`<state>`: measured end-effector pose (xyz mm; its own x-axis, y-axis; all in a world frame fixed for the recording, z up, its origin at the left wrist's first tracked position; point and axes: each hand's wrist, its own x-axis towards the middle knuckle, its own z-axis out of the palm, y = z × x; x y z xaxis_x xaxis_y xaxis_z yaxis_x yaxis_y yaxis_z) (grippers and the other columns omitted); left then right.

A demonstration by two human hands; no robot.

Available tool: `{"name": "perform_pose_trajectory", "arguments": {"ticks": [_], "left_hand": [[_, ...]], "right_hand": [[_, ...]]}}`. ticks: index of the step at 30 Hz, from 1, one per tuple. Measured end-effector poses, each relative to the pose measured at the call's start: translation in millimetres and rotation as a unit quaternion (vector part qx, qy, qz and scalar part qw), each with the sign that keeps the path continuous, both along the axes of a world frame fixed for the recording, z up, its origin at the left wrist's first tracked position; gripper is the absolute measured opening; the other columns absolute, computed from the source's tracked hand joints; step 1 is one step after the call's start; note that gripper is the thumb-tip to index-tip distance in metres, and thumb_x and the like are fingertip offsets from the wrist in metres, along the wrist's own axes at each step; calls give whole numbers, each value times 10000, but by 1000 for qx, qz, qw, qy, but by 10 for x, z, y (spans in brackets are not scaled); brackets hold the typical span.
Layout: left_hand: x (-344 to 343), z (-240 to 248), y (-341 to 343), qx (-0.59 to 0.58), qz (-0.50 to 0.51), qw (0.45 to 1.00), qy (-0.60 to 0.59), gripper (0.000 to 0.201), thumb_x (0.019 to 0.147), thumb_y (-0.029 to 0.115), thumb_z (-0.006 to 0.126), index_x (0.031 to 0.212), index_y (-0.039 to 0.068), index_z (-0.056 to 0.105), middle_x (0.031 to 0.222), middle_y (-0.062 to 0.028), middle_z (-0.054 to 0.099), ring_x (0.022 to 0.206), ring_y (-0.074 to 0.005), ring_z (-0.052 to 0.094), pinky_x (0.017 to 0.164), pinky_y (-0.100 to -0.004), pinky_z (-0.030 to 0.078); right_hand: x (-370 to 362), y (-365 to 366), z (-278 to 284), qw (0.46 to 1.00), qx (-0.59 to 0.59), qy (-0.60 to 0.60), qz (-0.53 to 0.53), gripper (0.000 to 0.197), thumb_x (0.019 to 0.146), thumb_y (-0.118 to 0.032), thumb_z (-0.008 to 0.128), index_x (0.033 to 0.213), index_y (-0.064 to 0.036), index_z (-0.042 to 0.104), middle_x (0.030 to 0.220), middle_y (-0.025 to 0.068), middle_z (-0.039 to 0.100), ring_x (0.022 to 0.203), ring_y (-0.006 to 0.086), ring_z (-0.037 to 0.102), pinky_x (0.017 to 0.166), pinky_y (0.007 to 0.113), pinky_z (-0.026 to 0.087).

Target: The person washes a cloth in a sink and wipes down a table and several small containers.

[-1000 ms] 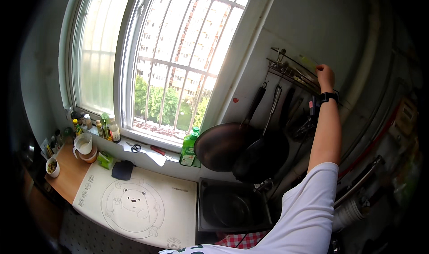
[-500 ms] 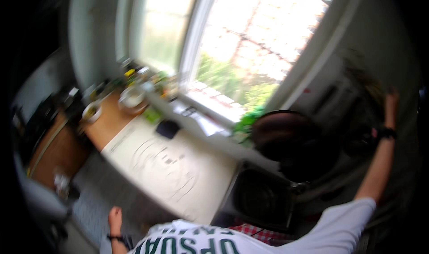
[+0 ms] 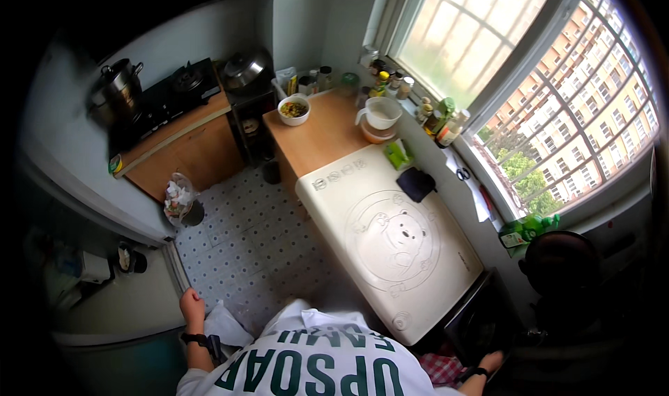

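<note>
We see cream mat with bear outline, green bottle, white bowl, pale dotted floor tiles.

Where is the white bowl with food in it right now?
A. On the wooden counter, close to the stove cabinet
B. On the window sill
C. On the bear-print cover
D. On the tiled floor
A: the white bowl sits at the far end of the wooden counter, beyond the bear-print cover; neither hand is near it.

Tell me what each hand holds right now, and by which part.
Nothing visibly held. The left hand hangs empty near the floor; the right hand rests low by the dark sink, fingers partly hidden.
</note>
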<state>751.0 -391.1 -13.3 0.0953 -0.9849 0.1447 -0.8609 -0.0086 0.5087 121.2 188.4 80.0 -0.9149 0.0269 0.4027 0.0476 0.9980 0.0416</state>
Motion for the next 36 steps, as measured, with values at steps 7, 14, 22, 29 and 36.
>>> {"name": "perform_pose_trajectory", "arguments": {"ticks": [7, 14, 22, 29, 36], "left_hand": [[623, 237, -366, 285, -114, 948, -82, 569, 669, 137, 697, 1198, 38, 513, 1138, -189, 548, 1059, -355, 526, 910, -404, 434], [595, -81, -884, 398, -85, 912, 51, 417, 828, 312, 581, 1156, 55, 561, 1158, -173, 574, 1063, -323, 549, 887, -396, 440], [1224, 382, -593, 321, 121, 934, -98, 249, 808, 315, 543, 915, 119, 653, 1016, -135, 618, 901, -345, 586, 772, -444, 473], [1352, 758, 83, 117, 403, 838, 350, 334, 862, 226, 549, 1110, 5, 574, 1034, -126, 616, 958, -228, 572, 833, -308, 446], [1169, 97, 507, 0, 567, 765, 304, 268, 876, 265, 543, 927, 6, 590, 846, -113, 606, 742, -179, 555, 637, -309, 440]], "right_hand": [[653, -965, -1011, 927, -289, -233, -58, 787, 598, -89, 728, 1283, 60, 369, 1174, 260, 522, 1079, 343, 522, 952, 368, 405], [926, -4833, -528, 721, -134, -533, 423, 352, 755, -134, 655, 1072, 0, 584, 855, 125, 660, 793, 215, 640, 707, 317, 504], [2724, -8658, -374, 431, 47, -481, 762, 284, 745, -180, 629, 987, -33, 630, 930, 155, 653, 878, 311, 624, 762, 366, 501], [5011, -10398, -316, 117, 168, -418, 885, 280, 761, -161, 592, 1005, -26, 612, 887, 137, 646, 844, 260, 622, 745, 342, 485], [7066, -10625, -853, -102, 230, -433, 866, 326, 784, -238, 656, 1031, -32, 601, 963, 144, 638, 892, 258, 614, 758, 343, 485]]}}
